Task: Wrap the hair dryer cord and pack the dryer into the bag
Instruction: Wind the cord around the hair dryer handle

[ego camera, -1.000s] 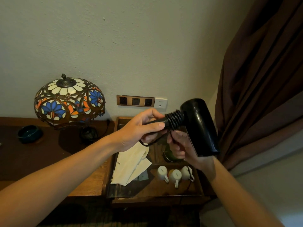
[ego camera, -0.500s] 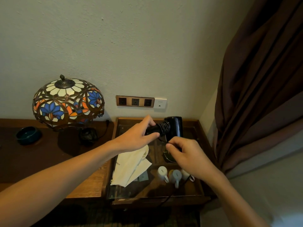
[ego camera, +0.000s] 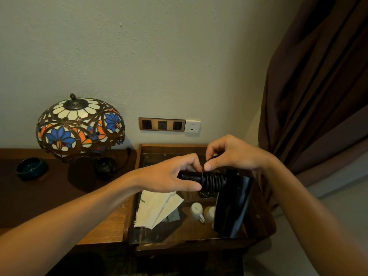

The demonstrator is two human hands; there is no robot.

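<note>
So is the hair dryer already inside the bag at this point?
No, the hair dryer is out in the open, with the left hand gripping its handle and the cream bag lying flat underneath.

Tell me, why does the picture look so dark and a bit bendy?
Head view: the room is dim, so the black hair dryer shows little detail; the stained-glass lamp looks unlit; the wide lens curves the edges, stretching both forearms; the hands look slightly soft.

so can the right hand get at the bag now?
Probably not yet: the right hand is pinching the cord, and the left hand and dryer sit over the bag.
</note>
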